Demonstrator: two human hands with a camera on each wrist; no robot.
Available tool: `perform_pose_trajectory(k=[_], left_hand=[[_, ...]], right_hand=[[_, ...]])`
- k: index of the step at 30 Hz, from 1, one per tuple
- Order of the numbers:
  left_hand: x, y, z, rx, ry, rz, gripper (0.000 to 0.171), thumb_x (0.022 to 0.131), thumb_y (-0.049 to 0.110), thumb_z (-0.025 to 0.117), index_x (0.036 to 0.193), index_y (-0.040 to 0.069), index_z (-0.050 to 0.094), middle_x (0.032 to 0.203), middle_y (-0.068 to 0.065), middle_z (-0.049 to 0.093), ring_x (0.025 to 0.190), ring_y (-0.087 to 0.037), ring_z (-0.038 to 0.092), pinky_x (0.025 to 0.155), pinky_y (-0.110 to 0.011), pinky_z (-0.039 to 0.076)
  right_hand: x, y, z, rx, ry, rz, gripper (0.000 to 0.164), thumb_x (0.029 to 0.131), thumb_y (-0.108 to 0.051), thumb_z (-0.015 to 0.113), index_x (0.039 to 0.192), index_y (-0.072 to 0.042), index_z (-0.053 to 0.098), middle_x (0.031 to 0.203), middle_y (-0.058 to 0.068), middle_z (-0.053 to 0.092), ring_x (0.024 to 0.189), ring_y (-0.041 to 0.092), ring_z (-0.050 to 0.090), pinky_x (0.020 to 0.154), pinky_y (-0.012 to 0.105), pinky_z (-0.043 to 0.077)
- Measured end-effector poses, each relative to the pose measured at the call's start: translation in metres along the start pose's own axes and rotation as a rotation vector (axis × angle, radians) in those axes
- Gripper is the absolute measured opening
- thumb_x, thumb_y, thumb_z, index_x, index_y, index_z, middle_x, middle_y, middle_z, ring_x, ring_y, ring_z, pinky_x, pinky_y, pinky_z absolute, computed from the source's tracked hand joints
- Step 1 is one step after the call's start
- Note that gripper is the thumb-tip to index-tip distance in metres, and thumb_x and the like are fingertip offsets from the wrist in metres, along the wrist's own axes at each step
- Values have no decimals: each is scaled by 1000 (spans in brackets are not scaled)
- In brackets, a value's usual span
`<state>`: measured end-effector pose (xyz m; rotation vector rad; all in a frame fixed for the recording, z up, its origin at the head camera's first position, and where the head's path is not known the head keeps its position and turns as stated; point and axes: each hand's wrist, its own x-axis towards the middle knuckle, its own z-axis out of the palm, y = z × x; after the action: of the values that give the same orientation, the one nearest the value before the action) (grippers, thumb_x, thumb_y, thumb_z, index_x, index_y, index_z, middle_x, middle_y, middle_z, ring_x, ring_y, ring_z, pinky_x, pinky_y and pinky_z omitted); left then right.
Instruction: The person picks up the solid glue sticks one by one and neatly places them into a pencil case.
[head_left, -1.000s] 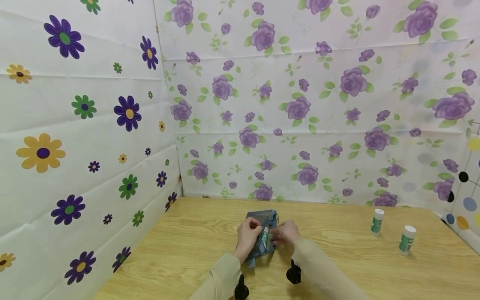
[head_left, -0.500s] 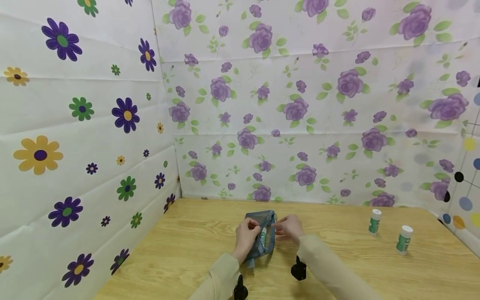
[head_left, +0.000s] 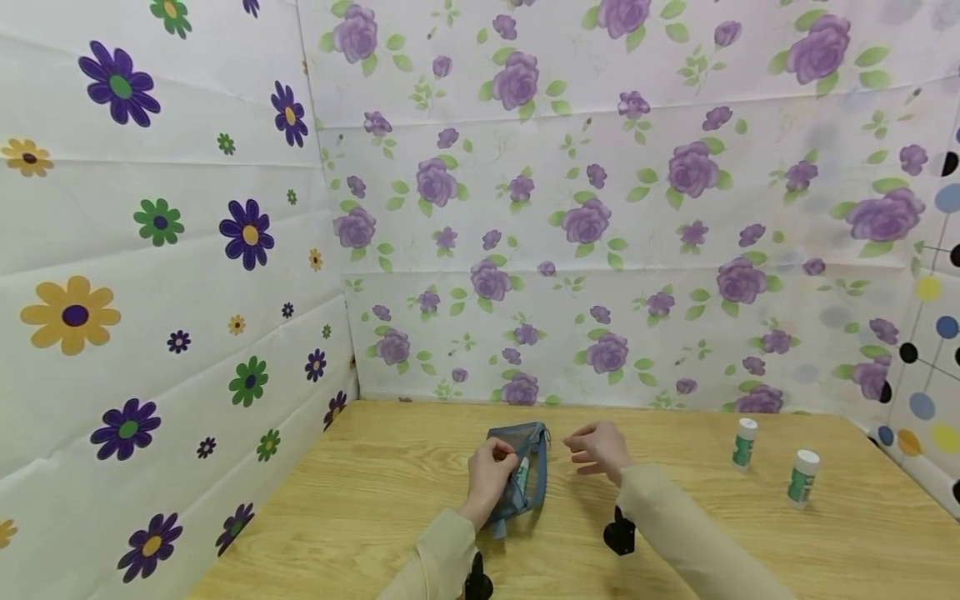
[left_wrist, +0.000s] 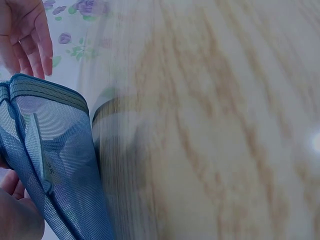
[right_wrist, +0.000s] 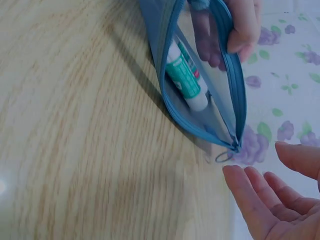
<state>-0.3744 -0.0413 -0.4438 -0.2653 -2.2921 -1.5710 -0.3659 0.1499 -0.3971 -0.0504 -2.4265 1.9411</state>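
Observation:
A blue mesh zip pouch lies on the table with its mouth unzipped. My left hand pinches one edge of that mouth and holds it apart. Inside, a white-and-green glue stick shows through the gap in the right wrist view; a similar shape beside it may be a second stick or a reflection. To the right of the pouch, my right hand hovers with its fingers extended, holding nothing. Its fingertips are near the zipper's pull loop but apart from it.
Two more glue sticks stand upright on the right side of the wooden table, one farther back and one nearer. Flowered sheets hang behind and to the left of the table.
My right hand has drawn away from the pouch's opening to the right, and its fingers have spread. My left hand keeps its pinch on the pouch edge.

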Motion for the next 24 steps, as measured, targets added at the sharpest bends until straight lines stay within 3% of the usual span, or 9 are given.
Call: perform_pose_trajectory(k=[11, 18, 24], left_hand=[[-1, -2, -2, -17, -4, -1, 7, 77, -1, 60, 79, 6, 60, 71, -1, 54, 63, -15, 50, 54, -30, 43], [-5, -1, -3, -68, 6, 111, 7, 78, 2, 59, 77, 9, 59, 69, -1, 53, 60, -15, 49, 50, -30, 42], [-1, -1, 0, -29, -6, 34, 5, 77, 0, 60, 80, 5, 60, 70, -1, 54, 62, -16, 51, 54, -30, 43]], right_hand=[[0, 3, -26, -9, 38, -11, 28, 86, -10, 60, 105, 10, 53, 97, 24, 59, 88, 38, 58, 65, 41, 50], [0, 2, -49, 6, 61, -18, 30, 86, -10, 60, 105, 11, 53, 96, 23, 60, 82, 32, 60, 67, 42, 49], [1, 2, -72, 5, 67, -16, 32, 86, -11, 60, 107, 11, 51, 92, 17, 61, 77, 26, 60, 69, 43, 49]])
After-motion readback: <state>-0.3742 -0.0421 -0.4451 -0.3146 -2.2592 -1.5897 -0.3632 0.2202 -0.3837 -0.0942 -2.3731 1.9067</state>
